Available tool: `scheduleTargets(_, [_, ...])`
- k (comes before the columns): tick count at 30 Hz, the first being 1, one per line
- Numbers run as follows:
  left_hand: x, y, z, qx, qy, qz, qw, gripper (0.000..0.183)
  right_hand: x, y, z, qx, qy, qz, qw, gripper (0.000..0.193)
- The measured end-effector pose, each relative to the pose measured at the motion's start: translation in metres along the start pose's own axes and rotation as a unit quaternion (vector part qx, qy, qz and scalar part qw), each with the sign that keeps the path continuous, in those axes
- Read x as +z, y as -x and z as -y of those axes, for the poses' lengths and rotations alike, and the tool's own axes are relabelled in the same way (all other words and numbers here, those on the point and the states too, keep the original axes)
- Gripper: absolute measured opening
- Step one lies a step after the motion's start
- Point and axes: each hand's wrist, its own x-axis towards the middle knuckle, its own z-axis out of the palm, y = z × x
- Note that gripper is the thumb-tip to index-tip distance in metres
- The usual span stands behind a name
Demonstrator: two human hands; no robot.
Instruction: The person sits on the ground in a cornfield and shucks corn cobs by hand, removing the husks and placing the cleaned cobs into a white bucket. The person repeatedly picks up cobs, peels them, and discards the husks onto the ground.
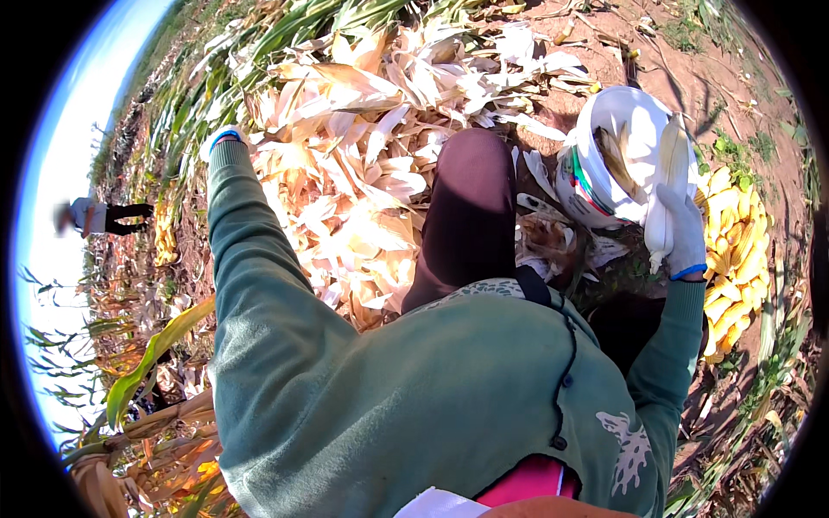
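My right hand, in a white glove with a blue cuff edge, is closed around an ear of corn in its pale dry husk. It holds the ear lengthwise beside the open mouth of a white bucket. Inside the bucket lies a husked ear, tan and dry. My left hand, also in a white glove, is stretched out at the far left, near green corn leaves and the husk heap. Its fingers are hidden, so its grip does not show.
A large heap of pale dry husks spreads before my bent knee. Bare yellow cobs are piled right of the bucket. Cornstalks lie at the lower left. Another person stands farther off at the left.
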Motion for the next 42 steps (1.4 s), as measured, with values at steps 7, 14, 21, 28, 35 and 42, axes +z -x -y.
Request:
scheduleTargets(7, [0.024,-0.006,0.069,-0.024,0.115,-0.289,0.95,0.046,0.022,0.015,0.016,-0.024,0.035,-0.004,0.999,0.036])
scheduleTargets(14, [-0.032,0.064,-0.076,0.33,0.653,-0.199,0.652,0.036,0.027,-0.003,-0.001,0.041,-0.082,0.088,0.992,0.031])
scheduleTargets(21, [-0.063,0.235,-0.314,0.423,0.791,0.346,0.275,0.05,0.041,-0.008,0.007,0.054,-0.014,0.188,0.981,0.034])
scheduleTargets(28, [-0.037,0.329,-0.409,0.464,0.737,0.451,0.193,0.037,0.052,-0.027,-0.025,-0.04,-0.049,0.126,0.99,0.035])
scheduleTargets(35, [-0.033,0.332,-0.423,0.458,0.792,0.275,0.297,0.03,0.037,-0.042,-0.063,-0.162,0.179,0.04,0.97,0.052])
scheduleTargets(42, [-0.023,0.296,-0.435,0.573,0.693,0.035,0.436,0.028,0.05,0.002,-0.008,-0.19,0.551,-0.073,0.809,0.063])
